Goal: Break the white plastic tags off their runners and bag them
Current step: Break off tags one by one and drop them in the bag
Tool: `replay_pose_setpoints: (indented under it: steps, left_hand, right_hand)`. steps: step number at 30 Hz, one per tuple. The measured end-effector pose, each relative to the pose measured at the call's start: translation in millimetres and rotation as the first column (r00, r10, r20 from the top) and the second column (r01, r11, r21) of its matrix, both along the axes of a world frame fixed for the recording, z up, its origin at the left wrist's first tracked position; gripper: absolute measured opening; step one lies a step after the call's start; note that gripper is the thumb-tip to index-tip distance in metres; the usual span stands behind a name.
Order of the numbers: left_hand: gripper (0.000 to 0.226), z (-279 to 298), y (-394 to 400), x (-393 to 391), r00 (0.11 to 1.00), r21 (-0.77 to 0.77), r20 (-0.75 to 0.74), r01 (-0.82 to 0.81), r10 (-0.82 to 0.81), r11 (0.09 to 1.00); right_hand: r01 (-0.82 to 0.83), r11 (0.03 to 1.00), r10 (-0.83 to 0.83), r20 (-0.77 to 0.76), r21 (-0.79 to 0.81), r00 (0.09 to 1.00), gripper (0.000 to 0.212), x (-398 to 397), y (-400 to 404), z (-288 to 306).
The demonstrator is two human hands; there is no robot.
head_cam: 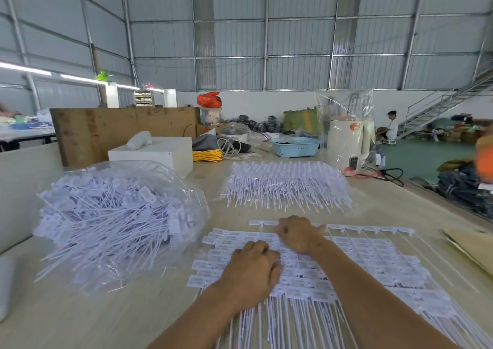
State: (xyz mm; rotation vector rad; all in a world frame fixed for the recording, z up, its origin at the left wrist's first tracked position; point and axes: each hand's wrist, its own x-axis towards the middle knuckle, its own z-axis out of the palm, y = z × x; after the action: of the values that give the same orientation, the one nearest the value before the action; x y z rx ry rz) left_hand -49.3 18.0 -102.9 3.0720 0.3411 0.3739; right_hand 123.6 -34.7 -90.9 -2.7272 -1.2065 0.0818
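Nothing here reads clearly for you. The white tags [354,258] under and around your right hand [301,235] carry small grey printed strips, too blurred to make out. The orange mark on the white canister [345,140] far beyond it is illegible too.

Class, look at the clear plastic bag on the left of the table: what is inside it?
The clear plastic bag holds a heap of loose white tags, their thin tails pointing out of its mouth. Whatever lies beneath the heap is covered.

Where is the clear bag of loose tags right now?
In the head view the clear bag lies on the table's left side, left of both hands and in front of the white box.
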Motion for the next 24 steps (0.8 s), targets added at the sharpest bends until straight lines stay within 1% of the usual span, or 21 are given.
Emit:
replay_pose_setpoints:
  steps: [4,6,8,10,12,14,15,16,18,20,22,24]
  left_hand:
    - [0.047,0.3,-2.1,-2.2,1.000,0.006,0.000,-0.017,0.017,1.000]
    - [0.044,1.2,-3.9,-3.9,0.998,-0.053,0.061,-0.017,0.020,0.998]
    - [0.036,4.0,-6.1,-6.5,0.988,-0.146,0.150,0.005,0.017,0.989]
    - [0.034,7.3,-7.4,-9.0,0.979,-0.259,0.204,0.027,0.027,0.965]
    - [0.047,9.8,-6.6,-10.8,0.977,-0.380,0.207,0.040,0.043,0.924]
    - [0.061,11.5,-4.6,-11.8,0.969,-0.508,0.237,0.058,0.074,0.859]
    - [0.061,11.0,-3.0,-11.4,0.958,-0.566,0.263,0.059,0.113,0.822]
    - [0.057,9.7,-0.8,-9.9,0.943,-0.600,0.291,0.048,0.162,0.798]
    - [0.042,5.3,4.5,-5.9,0.905,-0.587,0.342,-0.006,0.255,0.809]
    - [0.033,3.6,10.6,-2.4,0.852,-0.596,0.405,-0.030,0.332,0.803]
    - [0.023,6.2,15.7,-0.7,0.777,-0.653,0.484,0.015,0.402,0.757]
    - [0.017,10.6,17.3,-1.9,0.709,-0.714,0.535,0.088,0.460,0.695]
  right_hand:
    - [0.023,0.997,-0.029,0.080,0.077,0.996,0.049,-3.8,0.9,12.4]
    - [-0.004,0.984,-0.021,0.138,0.179,0.990,0.042,-5.1,-2.3,27.5]
    - [-0.062,0.951,0.016,0.153,0.302,0.988,0.032,-7.3,-6.7,47.7]
    - [-0.117,0.916,0.065,0.144,0.384,0.987,0.033,-10.9,-12.7,72.6]
    - [-0.181,0.895,0.114,0.183,0.407,0.976,0.039,-15.3,-21.0,101.2]
    - [-0.227,0.874,0.139,0.225,0.430,0.964,0.042,-22.0,-34.0,133.9]
    - [-0.237,0.862,0.131,0.253,0.449,0.958,0.042,-26.2,-42.7,151.5]
    - [-0.248,0.850,0.117,0.291,0.466,0.949,0.040,-31.2,-53.0,169.2]
    - [-0.296,0.823,0.103,0.385,0.484,0.917,0.031,-47.5,-78.4,203.3]
    - [-0.344,0.818,0.095,0.480,0.462,0.872,0.025,-71.0,-107.9,233.4]
    - [-0.345,0.856,0.051,0.601,0.385,0.798,0.023,-98.3,-135.7,255.4]
    - [-0.350,0.887,0.034,0.712,0.302,0.701,0.019,-126.0,-155.3,264.3]
